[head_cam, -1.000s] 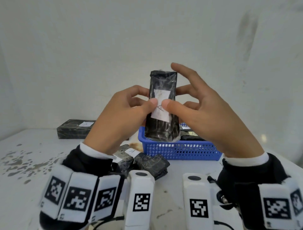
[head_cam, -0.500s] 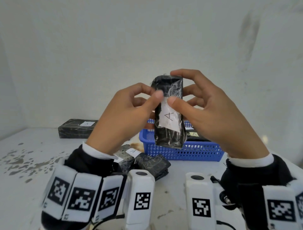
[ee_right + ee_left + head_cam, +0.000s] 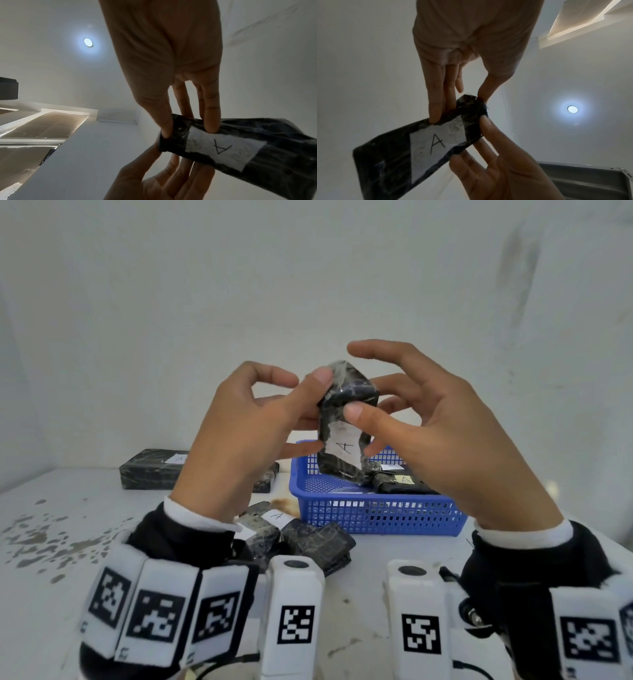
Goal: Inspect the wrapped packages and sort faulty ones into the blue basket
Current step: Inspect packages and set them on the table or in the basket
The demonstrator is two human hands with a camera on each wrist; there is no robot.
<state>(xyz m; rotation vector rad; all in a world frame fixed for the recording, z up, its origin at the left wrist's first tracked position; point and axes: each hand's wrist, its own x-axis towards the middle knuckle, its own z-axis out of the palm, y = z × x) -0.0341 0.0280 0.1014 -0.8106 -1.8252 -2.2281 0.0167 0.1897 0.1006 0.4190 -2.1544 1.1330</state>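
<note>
Up above the blue basket (image 3: 376, 517), at its 12 o'clock, a black package (image 3: 346, 436) is pinched by the left hand (image 3: 239, 440) and right hand (image 3: 445, 440); its wrap seems crinkled on top.

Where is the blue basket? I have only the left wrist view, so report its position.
Observer: In the head view the blue basket stands on the white table. It shows just below the held package, beyond the wrists.
Operator: Tell me what is in it.
Observer: At least one dark wrapped package with an A label lies inside, towards the right. The hands hide the rest of the inside.
</note>
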